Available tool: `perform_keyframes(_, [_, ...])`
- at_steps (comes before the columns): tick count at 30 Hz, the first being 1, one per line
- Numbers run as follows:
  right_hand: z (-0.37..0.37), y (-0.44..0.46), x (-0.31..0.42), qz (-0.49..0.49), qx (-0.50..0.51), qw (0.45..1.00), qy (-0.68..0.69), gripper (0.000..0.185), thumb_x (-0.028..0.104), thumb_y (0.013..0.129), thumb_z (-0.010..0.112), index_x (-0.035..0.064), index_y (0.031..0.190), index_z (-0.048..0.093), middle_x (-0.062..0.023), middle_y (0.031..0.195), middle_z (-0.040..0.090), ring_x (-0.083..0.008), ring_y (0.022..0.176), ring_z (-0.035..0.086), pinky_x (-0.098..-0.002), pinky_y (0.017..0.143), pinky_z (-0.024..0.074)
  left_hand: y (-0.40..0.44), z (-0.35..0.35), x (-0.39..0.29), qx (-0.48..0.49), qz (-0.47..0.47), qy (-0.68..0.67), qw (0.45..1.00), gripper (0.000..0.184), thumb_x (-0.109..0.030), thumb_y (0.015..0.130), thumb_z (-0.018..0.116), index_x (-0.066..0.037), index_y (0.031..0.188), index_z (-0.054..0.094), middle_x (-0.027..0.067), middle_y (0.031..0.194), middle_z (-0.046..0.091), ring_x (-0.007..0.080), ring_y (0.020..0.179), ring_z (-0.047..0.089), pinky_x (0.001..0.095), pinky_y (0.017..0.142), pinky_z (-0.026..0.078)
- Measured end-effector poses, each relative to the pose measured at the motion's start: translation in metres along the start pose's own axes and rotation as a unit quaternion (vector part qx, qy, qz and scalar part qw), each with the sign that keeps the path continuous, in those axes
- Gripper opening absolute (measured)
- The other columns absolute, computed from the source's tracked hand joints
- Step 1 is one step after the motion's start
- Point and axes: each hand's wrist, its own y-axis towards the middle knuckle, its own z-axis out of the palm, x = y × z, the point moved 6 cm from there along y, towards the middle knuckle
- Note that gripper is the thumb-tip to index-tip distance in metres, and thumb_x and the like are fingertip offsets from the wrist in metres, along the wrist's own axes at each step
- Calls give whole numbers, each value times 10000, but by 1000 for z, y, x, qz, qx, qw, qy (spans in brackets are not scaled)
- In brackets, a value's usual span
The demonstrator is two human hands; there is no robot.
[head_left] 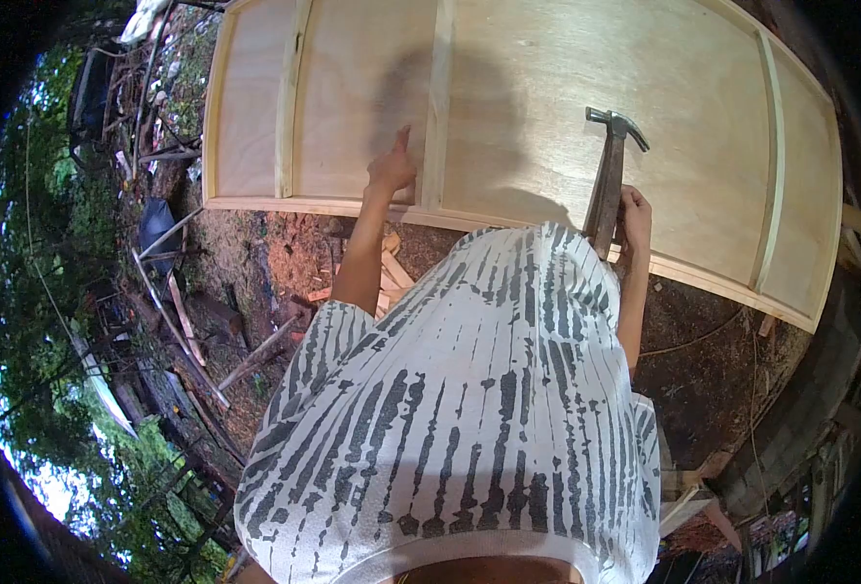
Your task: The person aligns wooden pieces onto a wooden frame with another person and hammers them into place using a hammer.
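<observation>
A claw hammer with a metal head and a dark handle shows over the right half of a pale plywood panel. My right hand is closed at the lower part of its handle, with the fingers partly hidden. The hammer's head points away from me and its claw bends to the right. Farther left, my left hand reaches over the panel's near edge, beside a wooden batten. One finger stretches forward while the others are bent. Nothing shows in that hand.
Other battens cross the panel, and a wooden rim frames it. Offcuts of wood lie on the reddish dirt below the near edge. Poles and branches stand at the left, by a dark blue object. Green foliage lies beyond.
</observation>
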Motion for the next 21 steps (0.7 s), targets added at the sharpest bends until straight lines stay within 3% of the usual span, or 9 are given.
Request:
perform_keyframes(4, [1,2,-1,-4,-6,1000,0,265,231,1075,536,43,1089,722,21,828,666,-75,656,573,-248,588,462,-3,-1,-2,-11,1,10,1000,927,-165,812,576,-313,1624,153,269,1095,718,460,1013,698,580,869,526])
perform_keyframes(6, [2,1,1,-22,-36,999,16,236,193,1057,550,37,1013,722,35,707,604,-51,533,461,-240,471,339,-3,1,-1,-10,-1,16,1000,940,-162,814,572,-314,1632,135,273,1068,720,468,987,701,578,851,529])
perform_keyframes(7, [1,0,3,-22,-35,999,15,236,193,1057,550,37,1013,722,35,707,604,-51,533,461,-240,471,339,-2,2,0,-10,-2,15,1000,940,-162,814,572,-314,1632,135,273,1068,720,468,987,701,578,851,529])
perform_keyframes(9, [-1,2,1,7,15,1000,-18,257,226,1072,540,45,1088,722,22,831,667,-76,670,578,-252,595,460,-1,4,0,-26,9,23,999,945,-164,816,570,-310,1637,124,266,1052,723,469,966,704,573,837,533])
perform_keyframes(13, [4,-1,3,10,6,1000,-15,253,224,1071,541,51,1085,725,26,819,666,-72,654,571,-250,582,449,0,2,0,-47,23,8,999,943,-158,812,572,-306,1636,136,258,1043,725,467,973,701,569,846,529])
perform_keyframes(15, [5,-3,4,-7,-34,999,31,229,194,1048,557,42,989,718,30,694,600,-53,510,446,-235,456,327,-5,-1,-3,-20,-3,0,1000,940,-145,804,575,-289,1633,157,256,1036,726,462,980,700,566,860,524])
perform_keyframes(16, [5,-4,6,-8,-35,999,32,229,194,1048,557,42,989,718,30,694,600,-53,510,446,-235,456,327,-6,-3,-5,-20,-2,0,1000,940,-145,804,575,-289,1633,157,256,1036,726,462,980,700,566,860,524])
perform_keyframes(18, [3,0,2,0,-8,1000,14,250,221,1072,538,59,1068,728,35,778,655,-63,597,540,-242,533,418,-5,-2,-4,-23,-7,-4,1000,950,-132,793,579,-286,1631,159,255,1036,726,453,990,700,566,872,519])
perform_keyframes(21, [0,1,0,1,-7,1000,-4,248,218,1072,537,59,1064,728,35,773,651,-65,590,529,-244,527,413,-5,0,-4,-24,-11,17,1000,943,-127,790,579,-278,1625,169,256,1034,726,453,993,700,578,870,517])
